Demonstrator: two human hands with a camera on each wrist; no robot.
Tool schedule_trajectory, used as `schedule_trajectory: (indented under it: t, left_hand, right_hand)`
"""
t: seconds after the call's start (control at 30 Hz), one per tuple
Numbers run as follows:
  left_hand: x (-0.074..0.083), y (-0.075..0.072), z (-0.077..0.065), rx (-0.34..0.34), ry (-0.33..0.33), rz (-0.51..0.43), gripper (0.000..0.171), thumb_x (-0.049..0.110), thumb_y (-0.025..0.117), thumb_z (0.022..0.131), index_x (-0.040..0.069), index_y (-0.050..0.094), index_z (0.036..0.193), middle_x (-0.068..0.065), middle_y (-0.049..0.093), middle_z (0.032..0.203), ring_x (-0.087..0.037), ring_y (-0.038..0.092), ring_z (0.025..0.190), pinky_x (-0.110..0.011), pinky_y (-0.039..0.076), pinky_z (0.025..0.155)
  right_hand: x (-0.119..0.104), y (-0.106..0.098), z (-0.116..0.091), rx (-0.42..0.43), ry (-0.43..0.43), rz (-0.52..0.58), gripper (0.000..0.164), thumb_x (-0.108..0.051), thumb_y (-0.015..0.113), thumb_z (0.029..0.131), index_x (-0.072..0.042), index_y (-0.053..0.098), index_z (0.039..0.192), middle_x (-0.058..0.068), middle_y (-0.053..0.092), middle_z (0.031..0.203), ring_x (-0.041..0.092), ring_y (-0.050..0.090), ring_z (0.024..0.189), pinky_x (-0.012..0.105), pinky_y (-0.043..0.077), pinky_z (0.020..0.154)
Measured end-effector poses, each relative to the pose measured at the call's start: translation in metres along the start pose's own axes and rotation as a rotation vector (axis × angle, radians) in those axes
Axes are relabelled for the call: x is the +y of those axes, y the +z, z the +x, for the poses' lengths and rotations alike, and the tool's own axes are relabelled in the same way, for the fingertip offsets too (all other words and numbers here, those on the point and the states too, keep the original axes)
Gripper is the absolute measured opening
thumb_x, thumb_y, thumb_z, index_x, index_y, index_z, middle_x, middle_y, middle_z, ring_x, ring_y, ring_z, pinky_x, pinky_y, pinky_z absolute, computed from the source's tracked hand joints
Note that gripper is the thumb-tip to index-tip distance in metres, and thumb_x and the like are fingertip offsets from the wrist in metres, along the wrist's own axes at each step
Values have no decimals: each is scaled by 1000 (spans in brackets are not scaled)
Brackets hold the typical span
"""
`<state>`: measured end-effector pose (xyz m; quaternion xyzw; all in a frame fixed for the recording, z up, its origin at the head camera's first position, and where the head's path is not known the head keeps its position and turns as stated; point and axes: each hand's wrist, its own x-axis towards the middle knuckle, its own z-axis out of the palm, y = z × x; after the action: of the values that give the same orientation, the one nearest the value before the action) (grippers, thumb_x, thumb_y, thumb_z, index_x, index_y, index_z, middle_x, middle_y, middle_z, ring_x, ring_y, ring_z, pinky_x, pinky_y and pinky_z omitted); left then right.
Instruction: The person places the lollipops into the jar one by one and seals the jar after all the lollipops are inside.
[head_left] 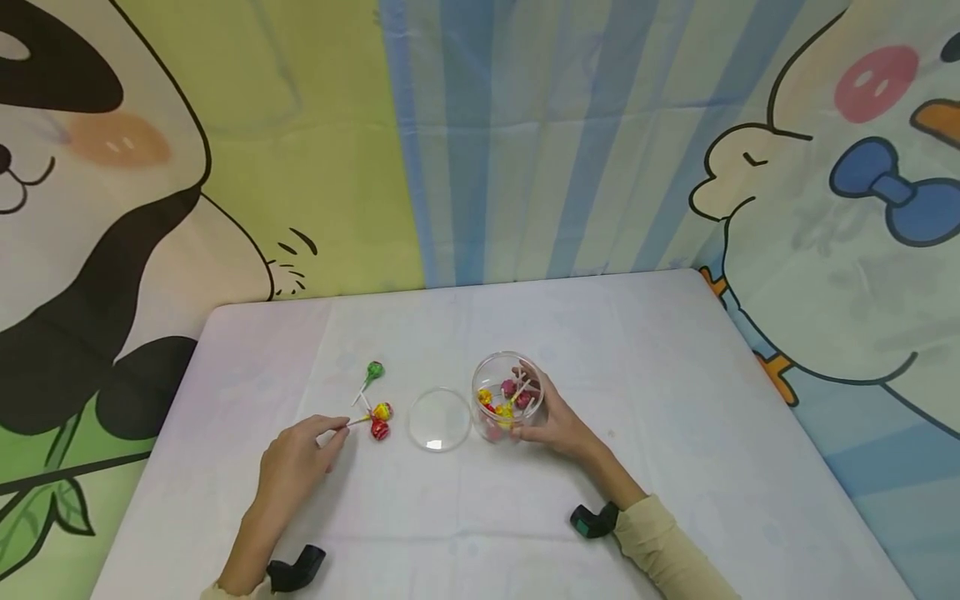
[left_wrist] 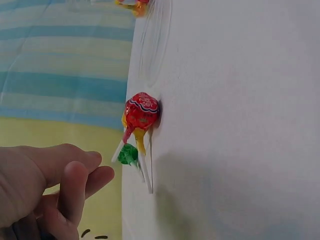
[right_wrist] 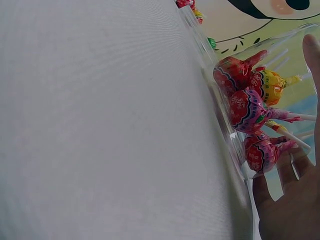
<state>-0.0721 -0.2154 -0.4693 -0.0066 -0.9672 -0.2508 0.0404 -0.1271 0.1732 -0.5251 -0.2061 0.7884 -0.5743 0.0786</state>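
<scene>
My right hand (head_left: 560, 422) grips the right side of a clear round jar (head_left: 477, 403) with several wrapped lollipops (right_wrist: 247, 110) inside. To the jar's left lies a clear round lid (head_left: 438, 420). Further left are a red lollipop (head_left: 380, 430), a yellow one (head_left: 383, 412) and a green one (head_left: 375, 370), on the table. My left hand (head_left: 296, 462) is at the end of the red lollipop's stick. Its thumb and fingers are bent, and the left wrist view shows a small gap between the fingertips and that stick (left_wrist: 117, 152).
A white cloth covers the table (head_left: 480, 533). Behind it hangs a printed curtain (head_left: 510, 150) with cartoon animals. A black wrist device (head_left: 296, 569) sits at the left wrist, another black device (head_left: 594, 521) at the right.
</scene>
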Motion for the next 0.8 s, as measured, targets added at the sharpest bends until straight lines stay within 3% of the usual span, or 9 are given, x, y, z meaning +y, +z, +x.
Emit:
schedule_trajectory:
  t: [0.1,0.23,0.37,0.53,0.8]
  left_hand:
    - [-4,0,10,3,11,26,25,16,71,86,9,73,111,-6,71,83,-12,46,50,-26,30,43]
    - [-7,5,22,-67,-14,92,23,18,71,85,11,75,107,-9,74,98,-18,56,62,-27,33,48]
    - [-9,11,28,-149,-43,137,16,19,75,83,13,77,97,-7,72,93,-22,63,72,-29,39,51]
    - [-12,13,30,-138,-47,139,11,19,76,83,14,78,92,-6,71,89,-21,62,71,-29,38,51]
    - [-16,14,32,-156,-56,74,10,20,73,86,13,76,93,-1,61,77,-13,50,58,-28,33,50]
  right_hand:
    - [-1,-1,0,6,6,-5,101,-13,81,75,-24,18,154,11,34,156,34,28,146,60,12,119]
    - [-8,-1,-1,5,17,-3,102,-7,79,74,-17,17,155,17,33,156,37,27,146,61,10,118]
    - [-26,-1,-2,-14,25,6,101,-4,78,74,-8,16,154,23,31,155,42,24,146,63,9,117]
    - [-41,-1,-4,-24,36,-15,100,-6,77,75,-5,15,154,23,30,155,42,24,146,64,11,117]
    - [-42,-2,-5,-18,39,-14,99,-6,77,76,-6,17,154,23,32,155,41,25,146,62,11,118]
